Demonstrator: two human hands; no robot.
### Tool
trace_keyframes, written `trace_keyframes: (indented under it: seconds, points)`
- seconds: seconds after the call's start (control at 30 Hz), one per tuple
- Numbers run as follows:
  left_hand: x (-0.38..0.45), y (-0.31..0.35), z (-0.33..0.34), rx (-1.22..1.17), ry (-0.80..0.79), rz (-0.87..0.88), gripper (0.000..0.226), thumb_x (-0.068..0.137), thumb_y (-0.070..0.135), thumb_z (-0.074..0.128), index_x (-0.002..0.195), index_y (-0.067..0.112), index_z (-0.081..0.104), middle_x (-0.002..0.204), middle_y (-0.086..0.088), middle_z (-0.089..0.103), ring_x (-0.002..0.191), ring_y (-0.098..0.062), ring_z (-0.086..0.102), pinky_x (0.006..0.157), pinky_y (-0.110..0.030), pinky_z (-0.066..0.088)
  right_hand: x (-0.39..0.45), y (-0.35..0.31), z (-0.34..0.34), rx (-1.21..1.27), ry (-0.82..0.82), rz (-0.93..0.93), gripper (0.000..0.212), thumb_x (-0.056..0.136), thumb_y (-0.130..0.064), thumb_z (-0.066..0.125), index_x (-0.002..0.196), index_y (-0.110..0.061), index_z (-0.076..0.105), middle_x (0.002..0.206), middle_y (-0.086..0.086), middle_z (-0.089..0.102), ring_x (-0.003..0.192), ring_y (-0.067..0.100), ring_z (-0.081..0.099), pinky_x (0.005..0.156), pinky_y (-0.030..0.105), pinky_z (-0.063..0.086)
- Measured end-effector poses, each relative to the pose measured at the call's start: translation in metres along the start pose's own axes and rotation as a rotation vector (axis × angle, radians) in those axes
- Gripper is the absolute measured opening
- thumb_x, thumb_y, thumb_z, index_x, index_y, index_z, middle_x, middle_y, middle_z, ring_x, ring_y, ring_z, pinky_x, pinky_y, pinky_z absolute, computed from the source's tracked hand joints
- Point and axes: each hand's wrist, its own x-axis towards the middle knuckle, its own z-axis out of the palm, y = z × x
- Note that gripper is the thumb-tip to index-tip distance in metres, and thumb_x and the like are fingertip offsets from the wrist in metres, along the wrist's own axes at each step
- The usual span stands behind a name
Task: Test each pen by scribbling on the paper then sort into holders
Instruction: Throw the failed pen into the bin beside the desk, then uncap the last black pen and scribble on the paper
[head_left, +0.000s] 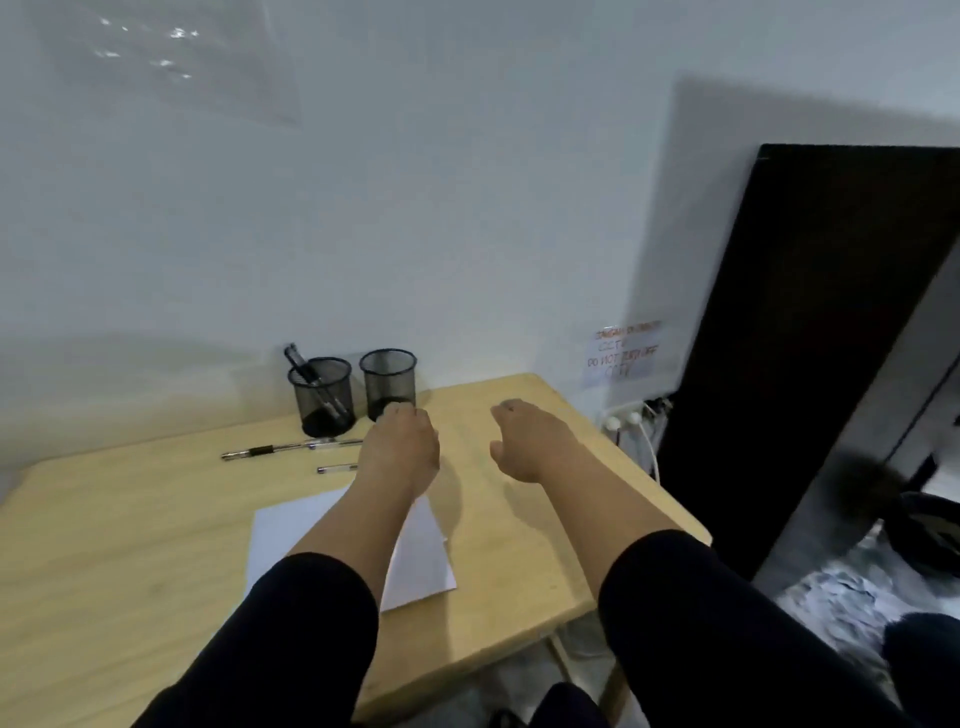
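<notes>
Two black mesh holders stand at the back of the wooden table (104, 545). The left holder (322, 397) has pens leaning in it; the right holder (388, 382) looks empty. Loose pens lie in front of them: a long one with a black grip (260, 451), a clear one (335, 443) and a short clear one (337, 468). A white sheet of paper (291, 530) lies under my left forearm. My left hand (401, 447) hovers over the pens just before the right holder, fingers curled, its underside hidden. My right hand (530, 441) hovers to the right, fingers apart, holding nothing.
A white wall rises right behind the holders. Right of the table edge are a wall socket with white plugs and cable (631, 421), a taped paper notice (623, 353) and a tall dark panel (810, 338). The floor lies below at right.
</notes>
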Motion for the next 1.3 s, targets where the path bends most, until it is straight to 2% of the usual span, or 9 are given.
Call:
trace_keyframes:
  seconds: [0.17, 0.37, 0.5, 0.67, 0.83, 1.07, 1.17, 1.3]
  points:
    - [-0.012, -0.090, 0.018, 0.099, -0.046, -0.088, 0.034, 0.094, 0.017, 0.033, 0.116, 0.007, 0.057, 0.117, -0.011, 0.053, 0.110, -0.028, 0.045, 0.089, -0.033, 0.038, 0.041, -0.080, 0.010, 0.005, -0.019, -0.173, 0.048, 0.093, -0.021, 0.045, 0.139, -0.009, 0.038, 0.146, 0.007, 0.039, 0.131, 0.026, 0.041, 0.101, 0.036, 0.039]
    - [-0.023, -0.164, 0.046, -0.014, -0.108, -0.251, 0.036, 0.092, 0.008, 0.029, 0.119, 0.002, 0.051, 0.120, -0.014, 0.051, 0.114, -0.031, 0.043, 0.094, -0.034, 0.036, 0.084, -0.154, 0.032, 0.002, -0.072, -0.321, 0.049, 0.091, -0.020, 0.047, 0.138, -0.008, 0.039, 0.143, 0.009, 0.041, 0.128, 0.028, 0.044, 0.099, 0.039, 0.041]
    - [-0.026, -0.196, 0.074, -0.073, -0.105, -0.320, 0.033, 0.091, 0.007, 0.028, 0.115, 0.000, 0.051, 0.121, -0.013, 0.049, 0.117, -0.029, 0.040, 0.086, -0.030, 0.039, 0.109, -0.192, 0.055, -0.002, -0.124, -0.420, 0.048, 0.092, -0.018, 0.047, 0.138, -0.008, 0.038, 0.143, 0.009, 0.041, 0.126, 0.028, 0.045, 0.096, 0.040, 0.043]
    - [-0.020, -0.213, 0.104, -0.223, -0.069, -0.403, 0.031, 0.091, 0.009, 0.032, 0.117, 0.005, 0.048, 0.121, -0.009, 0.051, 0.118, -0.025, 0.043, 0.085, -0.032, 0.044, 0.137, -0.218, 0.091, 0.009, -0.093, -0.482, 0.039, 0.093, -0.011, 0.045, 0.131, -0.007, 0.046, 0.133, 0.011, 0.048, 0.120, 0.027, 0.047, 0.090, 0.037, 0.044]
    - [-0.005, -0.214, 0.119, -0.413, 0.018, -0.484, 0.029, 0.095, 0.016, 0.035, 0.118, 0.009, 0.052, 0.119, -0.005, 0.053, 0.113, -0.022, 0.049, 0.074, -0.033, 0.043, 0.165, -0.227, 0.111, 0.011, -0.042, -0.490, 0.028, 0.093, -0.010, 0.043, 0.119, -0.005, 0.054, 0.118, 0.011, 0.052, 0.111, 0.027, 0.049, 0.080, 0.038, 0.046]
    - [0.007, -0.226, 0.123, -0.473, 0.070, -0.518, 0.020, 0.092, 0.013, 0.040, 0.104, 0.004, 0.053, 0.107, -0.011, 0.056, 0.107, -0.027, 0.047, 0.073, -0.036, 0.039, 0.185, -0.233, 0.119, -0.006, 0.028, -0.607, 0.023, 0.092, -0.007, 0.042, 0.110, -0.004, 0.056, 0.112, 0.013, 0.056, 0.110, 0.029, 0.049, 0.070, 0.031, 0.033]
    - [0.002, -0.237, 0.118, -0.586, 0.135, -0.609, 0.017, 0.091, 0.010, 0.042, 0.101, 0.005, 0.055, 0.103, -0.012, 0.056, 0.100, -0.028, 0.049, 0.074, -0.036, 0.040, 0.185, -0.238, 0.113, 0.144, 0.028, -0.595, 0.024, 0.090, -0.018, 0.046, 0.105, -0.009, 0.062, 0.103, 0.011, 0.060, 0.099, 0.029, 0.055, 0.071, 0.033, 0.039]
    - [-0.011, -0.251, 0.106, -0.858, 0.254, -0.721, 0.018, 0.093, 0.009, 0.043, 0.095, 0.006, 0.060, 0.093, -0.010, 0.060, 0.086, -0.025, 0.052, 0.071, -0.026, 0.034, 0.183, -0.247, 0.081, 0.405, -0.032, -0.464, 0.018, 0.081, -0.026, 0.059, 0.090, -0.016, 0.071, 0.084, 0.004, 0.066, 0.083, 0.023, 0.058, 0.070, 0.029, 0.043]
